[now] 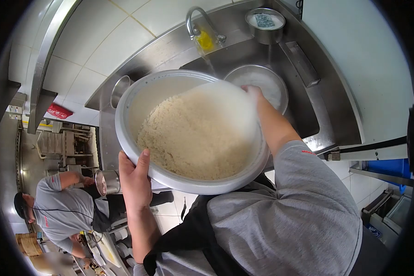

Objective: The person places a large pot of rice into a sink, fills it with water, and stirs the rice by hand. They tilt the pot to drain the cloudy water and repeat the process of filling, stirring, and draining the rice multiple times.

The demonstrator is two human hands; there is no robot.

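A large light-grey round pot (193,186) is tilted toward the sink, held between both my hands. Grains of rice (193,142) fill much of it, with cloudy white water (230,103) gathered toward its upper right side. My left hand (135,177) grips the near-left rim, its thumb over the edge. My right hand (254,95) is closed on the rim at the far right, its fingers partly hidden. Just beyond that hand, a round metal bowl (280,85) with whitish contents sits in the sink.
The steel sink (306,115) has a curved tap (198,14) with something yellow by it. A metal pot (267,36) holding a patterned packet stands at the back corner. A co-worker (69,207) in grey stands at the left near another metal pot (109,181).
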